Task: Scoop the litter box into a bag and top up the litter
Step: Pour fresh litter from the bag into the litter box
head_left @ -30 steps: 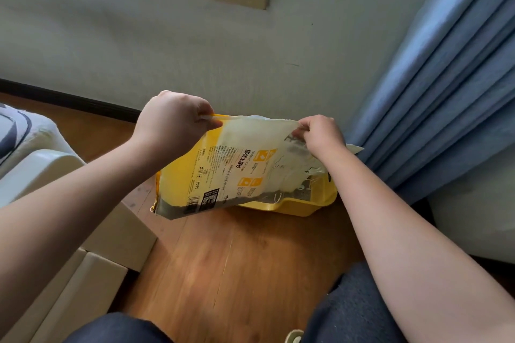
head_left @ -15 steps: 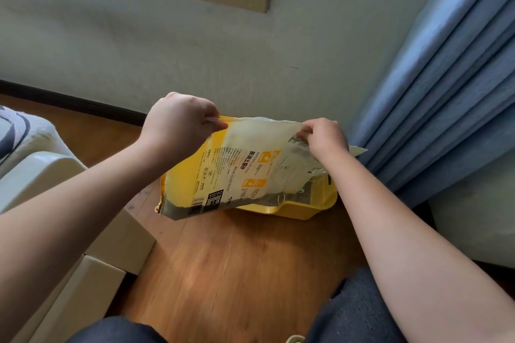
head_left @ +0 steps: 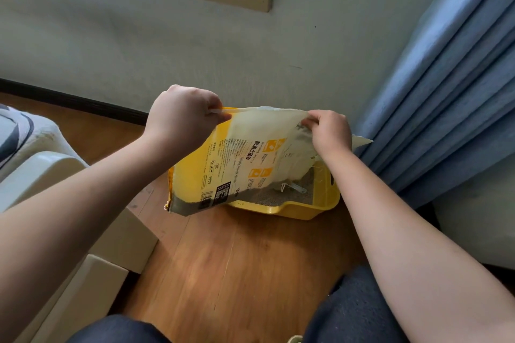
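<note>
Lower now, the litter bag [head_left: 237, 159] hangs over the yellow litter box [head_left: 320, 203] on the floor [head_left: 237, 273]. Left hand [head_left: 181, 120] and right hand [head_left: 330, 131] each pinch its upper edge. Its long side runs left-right, dipping rightward; tipping fast could spill litter past the rim.

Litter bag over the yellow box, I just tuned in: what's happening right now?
A person holds a yellow cat litter bag up by its top edge, the left hand pinching one corner and the right hand pinching the other. The bag hangs above the near left part of the yellow litter box, which sits on the wood floor against the wall. Grey litter and a scoop lie in the box. No litter is visibly pouring out.
</note>
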